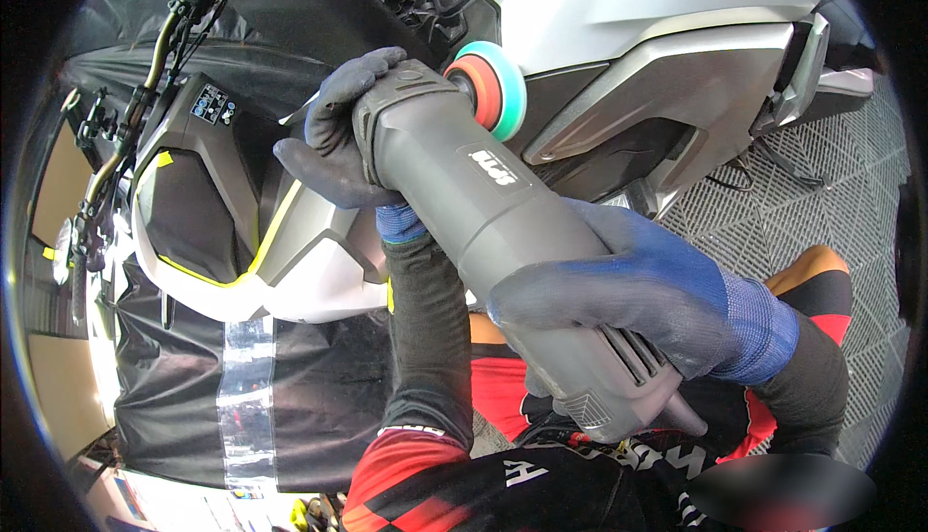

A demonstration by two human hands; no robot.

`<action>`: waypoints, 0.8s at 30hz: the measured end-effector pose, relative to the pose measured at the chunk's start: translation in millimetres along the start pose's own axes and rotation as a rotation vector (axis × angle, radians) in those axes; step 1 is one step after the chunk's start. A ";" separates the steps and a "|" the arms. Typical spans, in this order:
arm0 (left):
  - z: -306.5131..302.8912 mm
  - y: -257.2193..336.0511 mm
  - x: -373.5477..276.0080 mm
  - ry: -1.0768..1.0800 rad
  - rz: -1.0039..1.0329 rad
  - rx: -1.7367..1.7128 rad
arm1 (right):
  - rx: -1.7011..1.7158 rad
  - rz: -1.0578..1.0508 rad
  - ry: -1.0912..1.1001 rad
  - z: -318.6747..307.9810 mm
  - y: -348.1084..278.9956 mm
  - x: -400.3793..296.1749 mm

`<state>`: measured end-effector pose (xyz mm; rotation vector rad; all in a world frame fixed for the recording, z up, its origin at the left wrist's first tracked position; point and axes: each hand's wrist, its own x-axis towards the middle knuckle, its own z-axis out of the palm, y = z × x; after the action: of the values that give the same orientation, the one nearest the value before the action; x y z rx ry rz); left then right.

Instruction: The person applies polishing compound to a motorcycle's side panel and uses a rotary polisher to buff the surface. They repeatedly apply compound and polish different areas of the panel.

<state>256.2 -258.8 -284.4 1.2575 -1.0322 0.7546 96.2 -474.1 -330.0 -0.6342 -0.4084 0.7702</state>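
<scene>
Both of my hands wear dark blue coated work gloves and hold a dark grey rotary polisher (pixel 500 220). My left hand (pixel 348 126) grips its head at the upper end, fingers over the top and thumb below. Around the rear body is my right hand (pixel 616 285), near the vent slots. A round polishing pad (pixel 507 97) with an orange layer and a teal face is fitted to the machine's spindle. Its teal face is turned towards the silver and dark body panel of a motor scooter (pixel 652 17); whether they touch I cannot tell.
To the left, scooter bodywork (pixel 290 242) bears yellow masking tape along its edges, beside handlebars (pixel 138 104) with cables. Black sheeting (pixel 319 401) with a clear strip hangs below it. Grey grid floor tiles (pixel 819 198) lie at the right, and a thin black cable (pixel 732 177) is near the scooter.
</scene>
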 end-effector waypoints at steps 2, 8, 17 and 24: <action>3.7 1.0 0.5 0.071 -0.003 -0.104 | 0.016 0.010 -0.021 1.5 0.6 1.3; -25.1 -15.9 -6.3 0.234 0.270 -0.053 | -0.052 0.071 -0.067 -2.1 8.4 22.0; -54.6 28.3 -28.0 -0.010 -0.183 0.206 | 0.003 0.083 -0.185 -17.8 22.1 42.3; -36.1 -12.0 -4.9 0.460 0.093 -0.059 | 0.175 0.213 -0.111 -12.5 5.8 42.4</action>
<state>272.4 -225.2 -293.4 0.9291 -0.7320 1.0212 128.0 -444.0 -338.3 -0.4760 -0.3738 1.0361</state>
